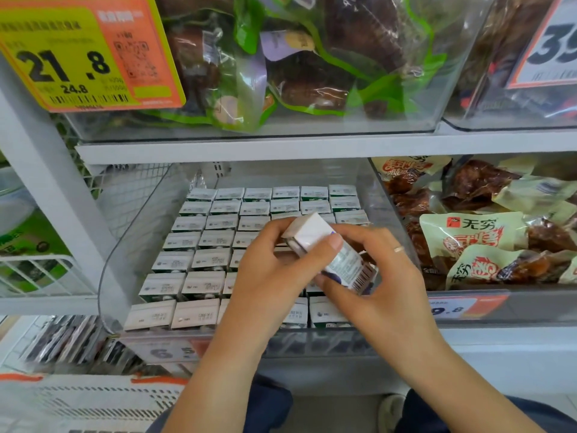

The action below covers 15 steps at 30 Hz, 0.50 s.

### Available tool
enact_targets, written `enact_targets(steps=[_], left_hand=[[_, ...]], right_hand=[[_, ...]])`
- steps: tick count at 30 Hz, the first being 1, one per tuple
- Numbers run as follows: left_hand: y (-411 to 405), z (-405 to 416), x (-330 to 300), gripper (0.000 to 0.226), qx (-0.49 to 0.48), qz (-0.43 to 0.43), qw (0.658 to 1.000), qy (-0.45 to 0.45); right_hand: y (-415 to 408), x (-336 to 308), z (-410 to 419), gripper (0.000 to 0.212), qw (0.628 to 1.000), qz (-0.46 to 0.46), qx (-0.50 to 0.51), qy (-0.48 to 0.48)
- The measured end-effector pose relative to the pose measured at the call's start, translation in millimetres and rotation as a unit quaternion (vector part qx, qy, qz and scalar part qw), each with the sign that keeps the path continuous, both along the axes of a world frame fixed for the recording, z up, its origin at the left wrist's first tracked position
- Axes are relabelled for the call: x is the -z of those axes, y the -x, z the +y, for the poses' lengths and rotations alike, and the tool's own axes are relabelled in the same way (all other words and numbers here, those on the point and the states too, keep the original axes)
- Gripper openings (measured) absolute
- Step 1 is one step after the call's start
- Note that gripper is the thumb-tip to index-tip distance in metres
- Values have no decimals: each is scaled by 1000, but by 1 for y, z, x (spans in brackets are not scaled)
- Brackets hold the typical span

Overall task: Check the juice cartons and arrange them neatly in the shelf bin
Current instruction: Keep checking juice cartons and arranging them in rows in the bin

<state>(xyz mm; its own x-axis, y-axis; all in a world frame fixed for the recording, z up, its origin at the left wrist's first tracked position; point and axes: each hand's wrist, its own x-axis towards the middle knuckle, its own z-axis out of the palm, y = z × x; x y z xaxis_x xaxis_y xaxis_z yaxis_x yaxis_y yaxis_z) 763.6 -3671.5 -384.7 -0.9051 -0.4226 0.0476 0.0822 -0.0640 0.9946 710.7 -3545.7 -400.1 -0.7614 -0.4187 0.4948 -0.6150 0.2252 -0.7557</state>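
Observation:
A small white juice carton [315, 237] with a barcode end is tilted above the clear shelf bin [125, 245]. My left hand [268, 276] grips its upper left end. My right hand [374, 270], with a ring on one finger, grips its lower right end. Inside the bin stand several rows of upright juice cartons [206, 232], white tops with printed dates facing up, packed closely. My hands hide the cartons in the bin's middle and front right.
Snack packs [474, 242] fill the bin to the right. Bagged goods [281, 64] sit on the shelf above behind a yellow price tag [81, 54]. A white wire basket [34, 273] is at the left. A white perforated crate [87, 401] stands below.

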Motion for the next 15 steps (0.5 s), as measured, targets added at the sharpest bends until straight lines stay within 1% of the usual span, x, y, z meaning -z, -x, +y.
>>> enact_targets(steps=[1,2,4,6,9,10,11,13,15], left_hand=[[0,0,0,48,-7,6,1000,-4],[-1,-2,0,47,-12,14,1000,-9],[-2,-6,-3,49,-26,32,999,-28],[-4,-12,-5,55,-36,51,996,-65],[-6,-19,-6,59,-19,66,992,-103],[-6,-22,-5,57,-4,73,991,-113],[-7,-24,-5,56,17,79,989,-122],[-9,-29,-6,58,72,90,986,-117],[-12,-35,-8,57,98,95,990,-44]], right_hand=[[-1,0,-1,56,1000,0,-9,1],[-1,-1,-1,52,999,-19,-26,13],[0,-4,1,48,989,-116,-64,61],[5,-8,5,53,966,-221,-92,96],[12,-11,9,55,919,-336,-155,135],[14,-12,10,53,910,-349,-177,137],[14,-13,11,49,911,-342,-190,130],[15,-13,12,41,926,-304,-193,110],[14,-15,16,42,942,-262,-187,98]])
